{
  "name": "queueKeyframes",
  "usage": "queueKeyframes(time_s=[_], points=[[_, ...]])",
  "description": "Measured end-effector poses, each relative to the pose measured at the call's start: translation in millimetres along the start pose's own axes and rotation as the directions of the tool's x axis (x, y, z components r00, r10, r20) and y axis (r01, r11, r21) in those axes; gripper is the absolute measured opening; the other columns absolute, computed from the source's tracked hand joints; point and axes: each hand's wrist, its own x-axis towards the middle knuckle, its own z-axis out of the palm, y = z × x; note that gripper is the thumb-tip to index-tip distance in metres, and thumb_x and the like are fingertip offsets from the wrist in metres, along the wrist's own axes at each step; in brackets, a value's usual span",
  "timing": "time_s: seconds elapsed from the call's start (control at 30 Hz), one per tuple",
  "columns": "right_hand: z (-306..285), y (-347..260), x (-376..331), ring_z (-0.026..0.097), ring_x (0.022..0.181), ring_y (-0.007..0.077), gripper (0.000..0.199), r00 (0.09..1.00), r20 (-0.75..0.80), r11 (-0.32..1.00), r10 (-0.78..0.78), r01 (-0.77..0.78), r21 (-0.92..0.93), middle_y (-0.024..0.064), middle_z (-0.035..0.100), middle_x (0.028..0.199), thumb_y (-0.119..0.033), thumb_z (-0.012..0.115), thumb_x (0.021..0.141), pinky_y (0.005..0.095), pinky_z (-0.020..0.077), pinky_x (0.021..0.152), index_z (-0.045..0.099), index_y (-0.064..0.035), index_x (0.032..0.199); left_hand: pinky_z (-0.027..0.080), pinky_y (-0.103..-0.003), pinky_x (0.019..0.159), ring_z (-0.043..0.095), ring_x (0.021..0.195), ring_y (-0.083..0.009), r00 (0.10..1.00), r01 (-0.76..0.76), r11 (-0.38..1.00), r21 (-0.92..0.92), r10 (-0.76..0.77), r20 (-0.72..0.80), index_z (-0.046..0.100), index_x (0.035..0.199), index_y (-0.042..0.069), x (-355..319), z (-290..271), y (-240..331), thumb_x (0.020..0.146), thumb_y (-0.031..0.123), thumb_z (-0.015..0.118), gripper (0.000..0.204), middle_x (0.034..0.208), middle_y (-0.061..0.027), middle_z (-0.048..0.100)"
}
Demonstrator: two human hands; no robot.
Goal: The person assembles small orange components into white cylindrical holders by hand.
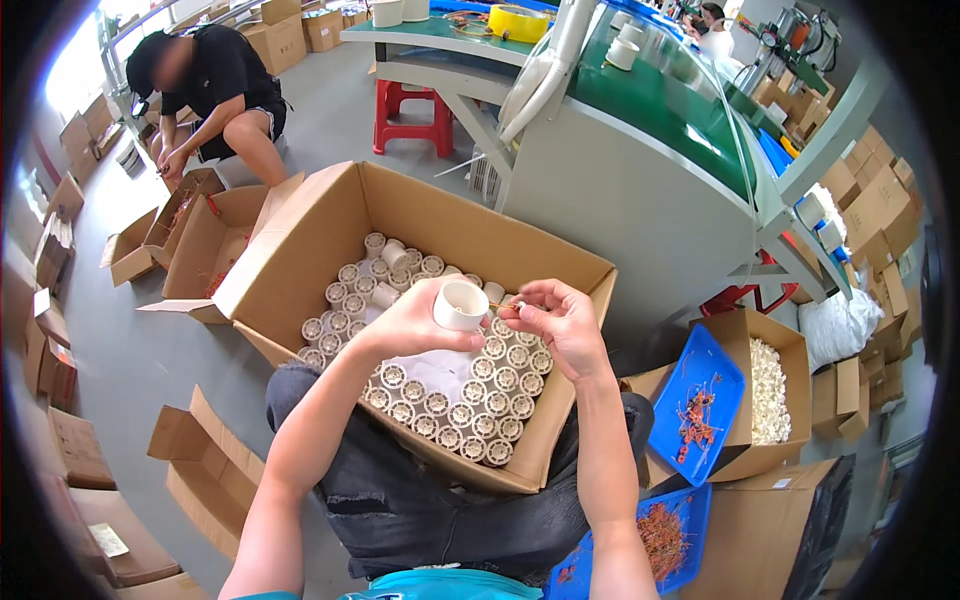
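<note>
Forearms enter from the lower edge, above a strip of teal shirt and dark trousers, and meet over an open cardboard box (pixel 300 235) resting on the person's lap. Left hand (pixel 415 322): closed around a small white plastic spool (pixel 460 304), held upright with its open end facing up, above the middle of the box. Right hand (pixel 560 320): thumb and forefinger pinched narrowly on a thin orange wire piece (pixel 508 305), whose tip lies just beside the spool's rim; whether they touch cannot be told. Inside the box, many similar white spools (pixel 470 410) stand in close rows, open ends up, along the near and right walls, with more grouped toward the far corner; a bare pale patch lies between them below the held spool.

To the person's right, a blue tray (pixel 705 365) holding orange wire pieces leans across a second carton (pixel 790 350) filled with small white parts. A second blue tray (pixel 690 520) with more orange wire pieces lies lower, beside the right forearm. To the left, empty flattened and open cartons (pixel 205 465) lie on the grey floor. Beyond, another person (pixel 215 90) in dark clothing crouches over further open boxes. A green-topped desk (pixel 650 90) carries white rolls and a yellow tape roll (pixel 520 22); a red stool (pixel 412 112) stands beneath it.
</note>
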Motion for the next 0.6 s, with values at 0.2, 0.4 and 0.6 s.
queueKeyframes(time_s=[0.2,0.4,0.6], points=[[7.7,0.9,-4.7,0.071,0.088,0.0205,0.029,1.0,-0.01,0.954,0.01,-0.013,-0.298,0.0097,0.068,0.101,0.006,0.067,0.085,0.0291,0.0586,0.075,0.066,0.0073,0.114,0.052,-0.039,0.077,0.066,0.088,-0.0334,0.96,-0.181,0.788,0.589,0.271,-0.068,0.059,0.105,0.006,-3.4,15.7,2.9,0.067,0.017,0.084,0.047,0.092,-0.0142,0.065],[9.1,0.1,-3.4,0.071,0.093,0.0238,0.021,0.999,-0.028,0.99,0.027,-0.031,-0.136,0.0161,0.068,0.1,0.007,0.064,0.087,0.0318,0.0597,0.083,0.066,0.0096,0.108,0.048,-0.041,0.079,0.063,0.089,-0.031,0.867,-0.329,0.506,0.797,0.497,0.043,0.058,0.103,0.008,-1.3,12.8,-6.7,0.061,0.016,0.086,0.051,0.092,-0.01,0.064],[7.4,2.5,-1.1,0.071,0.094,0.0251,0.019,0.97,-0.123,0.955,-0.209,0.175,-0.238,0.016,0.068,0.104,0.009,0.061,0.089,0.0343,0.0604,0.085,0.066,0.0095,0.107,0.047,-0.04,0.078,0.062,0.09,-0.0285,0.875,-0.369,0.457,0.81,0.464,0.137,0.057,0.104,0.009,0.0,26.5,-16.5,0.058,0.015,0.084,0.054,0.096,-0.0083,0.063]])
